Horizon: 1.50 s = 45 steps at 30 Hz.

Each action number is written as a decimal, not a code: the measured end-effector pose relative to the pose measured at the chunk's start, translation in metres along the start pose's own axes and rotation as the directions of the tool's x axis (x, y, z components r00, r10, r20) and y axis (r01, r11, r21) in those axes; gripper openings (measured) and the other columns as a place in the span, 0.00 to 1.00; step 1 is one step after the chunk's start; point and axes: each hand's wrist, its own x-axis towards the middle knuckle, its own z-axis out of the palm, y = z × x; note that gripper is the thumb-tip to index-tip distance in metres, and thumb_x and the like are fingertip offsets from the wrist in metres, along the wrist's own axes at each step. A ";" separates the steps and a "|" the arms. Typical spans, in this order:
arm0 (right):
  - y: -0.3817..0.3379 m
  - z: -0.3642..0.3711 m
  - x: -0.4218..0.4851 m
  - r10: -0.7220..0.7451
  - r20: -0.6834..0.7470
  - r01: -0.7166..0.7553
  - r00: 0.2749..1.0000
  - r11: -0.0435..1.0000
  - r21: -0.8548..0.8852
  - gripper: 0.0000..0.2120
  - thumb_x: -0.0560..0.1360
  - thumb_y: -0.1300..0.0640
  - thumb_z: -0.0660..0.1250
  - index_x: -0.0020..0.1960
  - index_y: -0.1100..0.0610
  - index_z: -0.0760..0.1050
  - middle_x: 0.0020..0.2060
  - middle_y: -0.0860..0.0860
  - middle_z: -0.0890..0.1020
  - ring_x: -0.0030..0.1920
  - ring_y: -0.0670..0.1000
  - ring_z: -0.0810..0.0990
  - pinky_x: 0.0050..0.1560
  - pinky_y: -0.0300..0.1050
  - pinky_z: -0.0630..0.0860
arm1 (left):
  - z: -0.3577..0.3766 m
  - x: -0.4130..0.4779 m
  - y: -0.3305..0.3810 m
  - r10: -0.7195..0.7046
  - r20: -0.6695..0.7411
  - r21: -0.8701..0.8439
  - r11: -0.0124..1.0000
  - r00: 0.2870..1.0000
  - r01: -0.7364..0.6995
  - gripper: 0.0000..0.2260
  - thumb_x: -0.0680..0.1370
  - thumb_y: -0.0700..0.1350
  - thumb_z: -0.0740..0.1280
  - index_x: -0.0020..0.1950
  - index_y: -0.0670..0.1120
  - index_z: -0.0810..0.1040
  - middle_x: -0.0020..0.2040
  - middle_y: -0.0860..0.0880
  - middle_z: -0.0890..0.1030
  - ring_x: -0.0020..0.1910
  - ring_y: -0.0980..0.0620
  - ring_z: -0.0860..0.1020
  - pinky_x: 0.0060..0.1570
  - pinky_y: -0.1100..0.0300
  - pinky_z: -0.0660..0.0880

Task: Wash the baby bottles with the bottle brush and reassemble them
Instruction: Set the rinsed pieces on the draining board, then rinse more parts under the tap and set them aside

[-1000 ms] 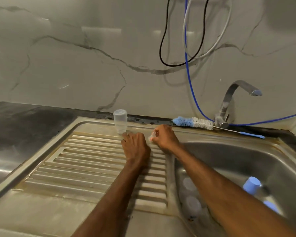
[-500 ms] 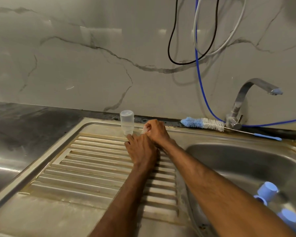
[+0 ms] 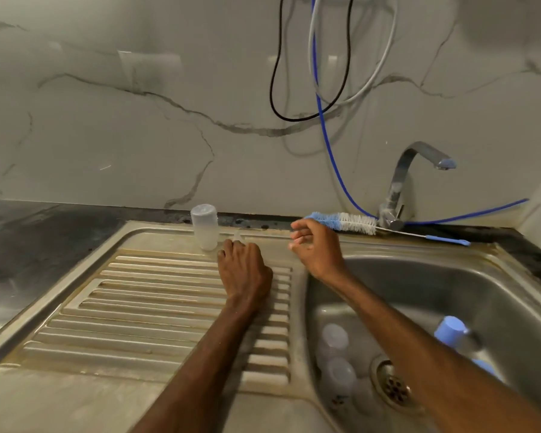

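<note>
One bottle (image 3: 204,226) stands upturned on the drainboard (image 3: 138,307), my left hand (image 3: 244,270) at the teat (image 3: 238,236) beside it, grip unclear; my empty, loosely open right hand (image 3: 317,248) probably takes the bottle brush (image 3: 341,221) next for the bottles (image 3: 334,339) in the sink (image 3: 450,276).

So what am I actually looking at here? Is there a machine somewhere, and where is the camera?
There is no machine here. These are a person's two bare hands, filmed by one camera worn on the head that looks down at a kitchen sink. The left hand lies palm down on the ribbed drainboard, with its fingertips at a small clear piece; I cannot tell whether it pinches it. Next to that stands a clear bottle. The right hand hovers open and holds nothing. It is close to the bottle brush, which lies on the sink's back rim by the tap. Down in the basin lie more clear bottle parts and blue caps.
</note>
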 end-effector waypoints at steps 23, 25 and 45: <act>0.151 -0.176 -0.109 0.633 0.283 -0.049 0.721 0.454 -0.890 0.29 0.70 0.52 0.78 0.66 0.56 0.70 0.66 0.56 0.74 0.65 0.57 0.76 0.62 0.47 0.74 | 0.031 -0.064 0.181 0.368 0.104 -0.201 0.918 0.924 -0.343 0.14 0.79 0.56 0.70 0.56 0.46 0.80 0.57 0.45 0.82 0.64 0.45 0.74 0.65 0.48 0.72; 0.156 -0.171 -0.108 0.671 0.302 -0.058 0.677 0.458 -0.887 0.33 0.72 0.52 0.78 0.71 0.59 0.68 0.69 0.58 0.73 0.68 0.57 0.74 0.66 0.48 0.72 | 0.031 -0.063 0.183 0.394 0.104 -0.208 0.906 0.913 -0.368 0.13 0.80 0.53 0.69 0.57 0.45 0.80 0.58 0.45 0.82 0.64 0.44 0.73 0.65 0.48 0.72; 0.085 -0.186 -0.075 0.452 -0.076 -0.387 0.889 0.828 0.407 0.18 0.70 0.69 0.77 0.60 0.65 0.81 0.51 0.59 0.86 0.49 0.54 0.86 0.47 0.36 0.82 | 0.016 0.035 0.237 0.845 0.015 0.227 0.519 0.535 -0.824 0.29 0.82 0.36 0.61 0.82 0.42 0.57 0.83 0.42 0.53 0.81 0.42 0.57 0.76 0.48 0.62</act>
